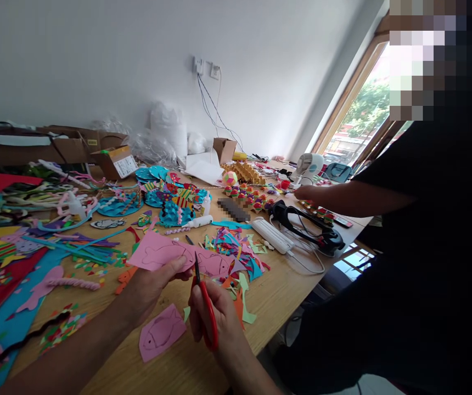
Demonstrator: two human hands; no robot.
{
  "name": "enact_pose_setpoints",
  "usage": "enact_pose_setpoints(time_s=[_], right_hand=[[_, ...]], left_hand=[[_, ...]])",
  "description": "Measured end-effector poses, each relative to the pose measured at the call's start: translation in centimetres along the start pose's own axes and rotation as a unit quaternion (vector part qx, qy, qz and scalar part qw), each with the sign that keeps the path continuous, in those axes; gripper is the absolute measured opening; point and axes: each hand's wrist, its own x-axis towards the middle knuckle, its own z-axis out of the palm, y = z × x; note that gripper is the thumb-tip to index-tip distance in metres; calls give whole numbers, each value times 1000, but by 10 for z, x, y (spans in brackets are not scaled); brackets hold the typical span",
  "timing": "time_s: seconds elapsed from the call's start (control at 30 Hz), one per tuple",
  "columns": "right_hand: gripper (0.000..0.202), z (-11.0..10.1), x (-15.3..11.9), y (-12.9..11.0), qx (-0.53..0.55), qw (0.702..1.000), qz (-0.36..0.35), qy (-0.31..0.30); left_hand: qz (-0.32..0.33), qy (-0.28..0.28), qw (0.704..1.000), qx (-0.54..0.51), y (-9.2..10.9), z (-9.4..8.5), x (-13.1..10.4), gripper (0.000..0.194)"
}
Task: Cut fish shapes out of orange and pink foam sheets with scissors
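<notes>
Between the thumb and fingers of my left hand [159, 282] is a pink paper sheet [147, 252] with fish outlines drawn on it in dark line. My right hand [217, 310] grips red-handled scissors [208, 315], their dark blades pointing up against the sheet between two drawn fish. Whether the blades are parted I cannot tell. Below, a smaller pink paper piece [162, 333] with one drawn fish lies flat on the wooden table [195, 367]. An orange paper fish [124, 278] is partly covered by my left wrist.
Coloured paper scraps [236, 249] lie beyond my hands. Behind them are a white power strip [273, 235], black headgear [302, 219] and blue crafted pieces [176, 213]. At right, a person in dark clothes [409, 263] stands close, one arm reaching over the table.
</notes>
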Motion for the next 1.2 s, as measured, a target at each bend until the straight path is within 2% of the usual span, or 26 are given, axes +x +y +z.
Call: enact_pose_setpoints(time_s=[0.27,0.43,0.7,0.83,0.97,1.0,1.1,1.13,1.17,1.2], right_hand=[[53,-5,0,6,6,1000,-17,-11],[56,-4,-2,6,3,1000,-7,-3],[59,-16,7,26,60,998,7,-4],[56,-28,7,31,68,995,54,-47],[53,-47,-3,21,5,987,107,-123],[51,-53,-5,17,-25,989,96,-112],[37,-71,-5,2,-143,989,27,18],[30,-75,-3,-2,-217,974,-4,63],[25,-78,0,-4,-307,946,-23,100],[19,-79,4,-6,-385,916,-27,113]], left_hand=[[-16,-14,999,41,-8,-3,-1,16],[0,-13,996,88,-8,-2,-1,13],[-73,-54,991,96,-16,-2,4,28],[-66,-35,993,93,-20,-8,11,22],[-84,-27,989,116,-15,-17,18,23],[-87,-29,988,127,-13,-18,19,23],[-97,-45,980,165,-7,-19,19,27],[-98,-53,978,177,-6,-18,18,28],[-94,-59,976,188,-4,-17,17,28],[-89,-63,974,199,-2,-15,17,27]])
